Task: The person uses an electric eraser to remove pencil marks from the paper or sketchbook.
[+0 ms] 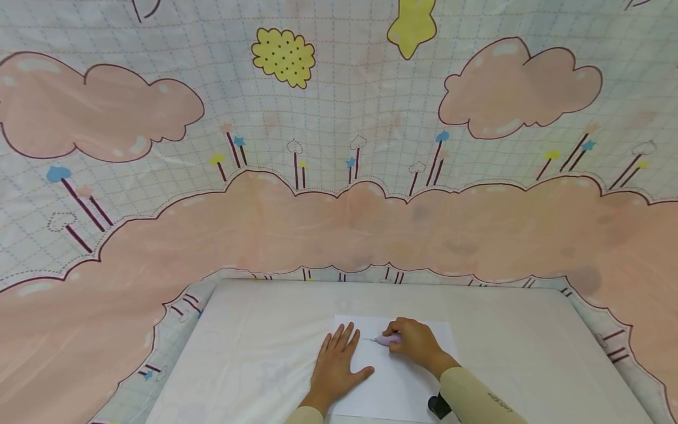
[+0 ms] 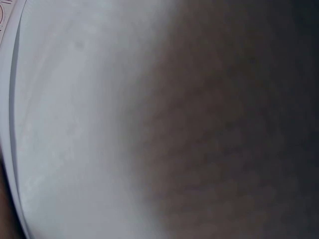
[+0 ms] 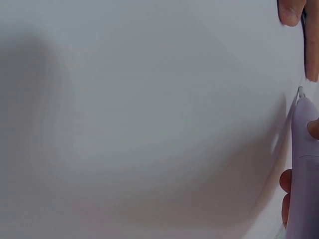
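The lilac pen-shaped tool [image 1: 389, 340] lies low over a white sheet of paper [image 1: 402, 383], which sits on the white counter [image 1: 254, 353] near its front edge, approx. in the middle btw. the left and right edges. The right hand [image 1: 415, 343] has its grip clamped on the tool: fingers curl around the barrel, and the thin tip points to the left, touching or almost touching the paper; in the right wrist view the tool [image 3: 304, 164] runs along the right side, tip up, w/ fingertips [image 3: 291, 12] just beyond it. The left hand [image 1: 336, 365] lies flat on the left part of the sheet, fingers straight and spread, grip apart, pressing the paper down. The left wrist view is too blurred to tell anything. I judge the step in hand is marking or tracing on the sheet, at an early stage, since the paper looks blank. The next move needs, I think, a steady light stroke while the flat hand stops the sheet from sliding. Behind the counter hangs a cartoon cloud cloth [image 1: 339, 224].
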The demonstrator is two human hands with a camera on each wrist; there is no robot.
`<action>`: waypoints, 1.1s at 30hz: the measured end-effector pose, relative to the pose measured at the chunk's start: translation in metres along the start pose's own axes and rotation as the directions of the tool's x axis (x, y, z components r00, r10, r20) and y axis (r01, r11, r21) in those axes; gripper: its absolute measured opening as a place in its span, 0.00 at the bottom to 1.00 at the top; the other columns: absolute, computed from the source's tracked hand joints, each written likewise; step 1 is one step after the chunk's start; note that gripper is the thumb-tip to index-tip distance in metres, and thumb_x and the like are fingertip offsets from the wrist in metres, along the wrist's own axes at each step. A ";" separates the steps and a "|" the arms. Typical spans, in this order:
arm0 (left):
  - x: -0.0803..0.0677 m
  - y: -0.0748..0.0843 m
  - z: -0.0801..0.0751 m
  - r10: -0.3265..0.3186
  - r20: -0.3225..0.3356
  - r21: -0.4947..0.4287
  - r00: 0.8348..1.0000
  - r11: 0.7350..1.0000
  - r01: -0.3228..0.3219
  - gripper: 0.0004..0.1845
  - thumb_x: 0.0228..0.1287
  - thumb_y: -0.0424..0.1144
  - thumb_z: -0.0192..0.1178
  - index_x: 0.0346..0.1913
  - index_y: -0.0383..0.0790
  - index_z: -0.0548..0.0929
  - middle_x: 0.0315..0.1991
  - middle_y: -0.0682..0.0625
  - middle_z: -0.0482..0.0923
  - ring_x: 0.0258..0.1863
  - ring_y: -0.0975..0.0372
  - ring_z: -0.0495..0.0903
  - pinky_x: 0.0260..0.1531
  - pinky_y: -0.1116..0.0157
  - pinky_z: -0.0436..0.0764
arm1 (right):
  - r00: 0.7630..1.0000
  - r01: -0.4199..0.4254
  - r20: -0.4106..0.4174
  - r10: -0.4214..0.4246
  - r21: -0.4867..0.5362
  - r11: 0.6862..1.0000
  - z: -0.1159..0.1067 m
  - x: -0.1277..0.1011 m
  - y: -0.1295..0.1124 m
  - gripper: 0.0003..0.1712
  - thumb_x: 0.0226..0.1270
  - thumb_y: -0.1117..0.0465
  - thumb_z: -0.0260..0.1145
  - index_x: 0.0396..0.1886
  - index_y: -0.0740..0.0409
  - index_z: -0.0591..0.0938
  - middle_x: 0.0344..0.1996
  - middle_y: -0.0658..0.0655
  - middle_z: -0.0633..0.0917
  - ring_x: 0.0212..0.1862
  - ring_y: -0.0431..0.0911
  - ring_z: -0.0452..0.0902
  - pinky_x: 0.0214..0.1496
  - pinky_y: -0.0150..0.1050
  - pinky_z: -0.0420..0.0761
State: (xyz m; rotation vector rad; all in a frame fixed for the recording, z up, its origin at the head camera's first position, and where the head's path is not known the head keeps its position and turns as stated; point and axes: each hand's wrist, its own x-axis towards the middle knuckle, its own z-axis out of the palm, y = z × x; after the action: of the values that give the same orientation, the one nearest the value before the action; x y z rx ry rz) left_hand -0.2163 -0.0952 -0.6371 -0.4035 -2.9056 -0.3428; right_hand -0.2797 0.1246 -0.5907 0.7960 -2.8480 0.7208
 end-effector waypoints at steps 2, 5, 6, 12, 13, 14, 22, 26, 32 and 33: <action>0.000 0.000 0.001 0.005 -0.009 -0.001 1.000 1.000 -0.005 0.49 0.59 0.77 0.46 0.74 0.46 0.65 0.77 0.50 0.56 0.77 0.54 0.53 0.74 0.49 0.54 | 1.000 0.005 0.000 -0.005 -0.003 1.000 0.000 0.001 -0.001 0.10 0.48 0.60 0.75 0.34 0.47 0.88 0.32 0.41 0.85 0.35 0.37 0.80 0.44 0.41 0.84; 0.000 0.000 0.002 0.010 -0.017 0.003 1.000 1.000 -0.010 0.49 0.59 0.77 0.45 0.74 0.46 0.66 0.77 0.50 0.56 0.77 0.53 0.53 0.74 0.49 0.55 | 1.000 0.016 -0.001 -0.016 0.000 1.000 0.000 0.002 -0.002 0.10 0.48 0.61 0.76 0.33 0.47 0.88 0.31 0.41 0.85 0.35 0.38 0.80 0.43 0.42 0.84; 0.000 0.000 0.003 0.009 -0.016 0.005 1.000 1.000 -0.009 0.49 0.59 0.77 0.45 0.74 0.46 0.66 0.77 0.50 0.56 0.77 0.53 0.53 0.74 0.49 0.55 | 1.000 0.016 0.000 -0.016 0.001 1.000 0.000 0.002 -0.002 0.10 0.48 0.61 0.76 0.33 0.47 0.88 0.31 0.41 0.85 0.35 0.38 0.80 0.43 0.42 0.84; 0.000 0.000 0.003 -0.003 -0.004 0.016 1.000 1.000 0.003 0.49 0.59 0.78 0.43 0.75 0.48 0.64 0.78 0.51 0.55 0.77 0.55 0.52 0.75 0.50 0.54 | 1.000 -0.008 0.013 0.008 0.006 1.000 0.001 0.003 -0.004 0.10 0.49 0.60 0.77 0.33 0.47 0.88 0.31 0.41 0.84 0.35 0.37 0.79 0.43 0.41 0.84; 0.000 0.000 0.004 -0.003 -0.007 0.015 1.000 1.000 0.003 0.49 0.59 0.78 0.44 0.75 0.48 0.64 0.78 0.51 0.55 0.77 0.55 0.52 0.75 0.50 0.54 | 1.000 -0.010 0.014 0.010 0.004 1.000 0.001 0.004 -0.004 0.10 0.49 0.60 0.77 0.33 0.47 0.88 0.31 0.41 0.84 0.35 0.37 0.79 0.43 0.41 0.84; 0.001 -0.001 0.004 -0.001 -0.012 0.014 1.000 1.000 0.001 0.49 0.59 0.78 0.44 0.74 0.48 0.65 0.77 0.51 0.55 0.77 0.54 0.53 0.75 0.50 0.54 | 1.000 -0.012 0.013 0.012 0.003 1.000 0.001 0.004 -0.004 0.10 0.49 0.60 0.77 0.33 0.47 0.88 0.31 0.41 0.84 0.35 0.37 0.79 0.43 0.41 0.84; 0.002 0.000 0.003 -0.003 -0.008 0.017 1.000 1.000 0.003 0.49 0.59 0.78 0.44 0.74 0.48 0.65 0.77 0.51 0.55 0.77 0.54 0.53 0.75 0.50 0.55 | 1.000 -0.025 0.015 0.025 -0.010 1.000 -0.004 0.000 0.000 0.10 0.49 0.61 0.76 0.34 0.47 0.89 0.30 0.40 0.83 0.34 0.37 0.79 0.43 0.40 0.83; 0.001 0.000 0.002 -0.001 -0.014 0.021 1.000 1.000 0.001 0.49 0.59 0.78 0.44 0.74 0.47 0.65 0.77 0.51 0.56 0.77 0.54 0.53 0.74 0.49 0.55 | 1.000 -0.023 0.014 0.023 -0.004 1.000 -0.006 -0.001 0.002 0.11 0.49 0.61 0.76 0.35 0.48 0.89 0.30 0.40 0.83 0.34 0.36 0.78 0.43 0.40 0.83; 0.001 0.001 0.002 -0.001 -0.019 0.020 1.000 1.000 0.002 0.49 0.59 0.78 0.44 0.74 0.47 0.65 0.77 0.50 0.56 0.77 0.54 0.54 0.74 0.49 0.55 | 1.000 -0.016 0.020 0.016 0.022 1.000 -0.006 -0.002 0.005 0.10 0.50 0.62 0.74 0.36 0.49 0.89 0.32 0.41 0.84 0.35 0.37 0.78 0.44 0.40 0.83; 0.001 0.001 0.002 0.000 -0.024 0.019 1.000 1.000 0.000 0.49 0.59 0.78 0.44 0.74 0.47 0.65 0.77 0.50 0.57 0.77 0.53 0.54 0.74 0.49 0.55 | 1.000 -0.017 0.022 0.017 0.023 1.000 -0.006 -0.001 0.005 0.11 0.50 0.62 0.74 0.36 0.49 0.89 0.32 0.41 0.84 0.35 0.36 0.78 0.44 0.40 0.83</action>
State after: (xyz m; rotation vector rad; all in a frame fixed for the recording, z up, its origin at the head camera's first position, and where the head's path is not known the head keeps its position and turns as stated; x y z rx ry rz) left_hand -0.2175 -0.0939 -0.6384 -0.3938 -2.8836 -0.3171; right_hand -0.2813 0.1319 -0.5880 0.7887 -2.8746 0.7534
